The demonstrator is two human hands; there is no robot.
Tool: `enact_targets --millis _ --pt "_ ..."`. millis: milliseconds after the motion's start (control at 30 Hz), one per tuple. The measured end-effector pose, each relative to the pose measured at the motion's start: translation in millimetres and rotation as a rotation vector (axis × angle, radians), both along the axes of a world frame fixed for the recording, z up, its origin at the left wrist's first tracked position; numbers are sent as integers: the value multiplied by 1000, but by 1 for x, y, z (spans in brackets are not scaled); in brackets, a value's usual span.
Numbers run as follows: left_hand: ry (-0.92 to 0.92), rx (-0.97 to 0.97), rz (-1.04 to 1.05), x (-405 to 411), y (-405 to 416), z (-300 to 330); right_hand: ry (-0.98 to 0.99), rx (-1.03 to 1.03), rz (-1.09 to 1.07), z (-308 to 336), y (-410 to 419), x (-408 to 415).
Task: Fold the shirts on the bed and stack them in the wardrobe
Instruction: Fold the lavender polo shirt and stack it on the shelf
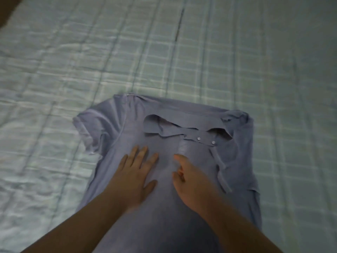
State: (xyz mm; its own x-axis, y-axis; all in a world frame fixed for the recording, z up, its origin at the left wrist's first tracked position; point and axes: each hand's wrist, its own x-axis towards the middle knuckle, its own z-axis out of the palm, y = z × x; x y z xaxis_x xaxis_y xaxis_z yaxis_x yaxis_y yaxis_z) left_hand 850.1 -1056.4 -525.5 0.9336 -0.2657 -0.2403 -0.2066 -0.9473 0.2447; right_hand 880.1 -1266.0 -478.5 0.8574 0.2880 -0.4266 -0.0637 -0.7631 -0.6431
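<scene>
Bed (200, 52), shirt (164, 207) under fingers (142, 154).

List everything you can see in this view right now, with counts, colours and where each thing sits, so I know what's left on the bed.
polo shirt: one, grey-blue, spread front up on the bed, collar toward the far side, lower part running out of the bottom of the view
buttons: two, pale, on the placket just below the collar
bedspread: one, pale green with a check pattern, covering the whole bed under the shirt
dark mark: one thin dark streak on the bedspread, far centre; cannot tell what it is
left hand: one, flat on the shirt's chest, fingers straight
right hand: one, on the shirt beside the left, forefinger extended toward the placket
</scene>
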Motion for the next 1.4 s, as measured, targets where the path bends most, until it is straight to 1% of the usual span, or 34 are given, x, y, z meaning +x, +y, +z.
enact_targets --millis 133,233,300,333,400,433,467,533,600,767,833,867,933,967,1000,1100,1200,1300,1367,1400 --pt "-6 5 142 18 87 -1 -18 45 56 -4 75 17" --pt "-90 -30 306 30 140 2 -149 37 102 -12 126 27" --pt "-157 -138 500 36 166 4 -251 15 149 -21 160 35" --pt "-156 -234 640 42 174 4 -286 -6 176 -26 175 40" --pt "-77 -432 918 61 186 6 -377 -78 218 -35 202 51" --pt "-25 -475 1007 72 190 7 -423 -137 230 -42 211 58" --pt "32 -490 1043 83 192 7 -446 -205 233 -47 219 65" --pt "116 -496 1044 101 190 5 -440 -310 210 -58 227 73" --pt "155 -509 1059 110 186 1 -428 -367 172 -65 231 74" --pt "284 -468 1160 111 195 -4 -392 -469 213 -77 235 67" --pt "356 -525 1131 108 202 -4 -394 -491 219 -80 234 65" --pt "363 -600 1121 107 205 -4 -399 -504 219 -81 235 65" --pt "307 -814 1120 109 209 0 -407 -520 210 -82 238 63" --pt "236 -869 1113 111 211 2 -411 -518 204 -81 241 63" --pt "163 -868 1089 112 213 4 -411 -510 201 -80 244 62" --pt "35 -698 978 109 219 5 -402 -502 211 -82 254 59" --pt "8 -537 926 100 223 -9 -383 -532 218 -88 261 60" --pt "-11 -557 942 97 219 -1 -359 -508 231 -85 260 61" --pt "-87 -559 909 98 201 22 -368 -438 227 -71 248 61" --pt "-127 -554 861 97 188 35 -383 -401 203 -61 240 59"
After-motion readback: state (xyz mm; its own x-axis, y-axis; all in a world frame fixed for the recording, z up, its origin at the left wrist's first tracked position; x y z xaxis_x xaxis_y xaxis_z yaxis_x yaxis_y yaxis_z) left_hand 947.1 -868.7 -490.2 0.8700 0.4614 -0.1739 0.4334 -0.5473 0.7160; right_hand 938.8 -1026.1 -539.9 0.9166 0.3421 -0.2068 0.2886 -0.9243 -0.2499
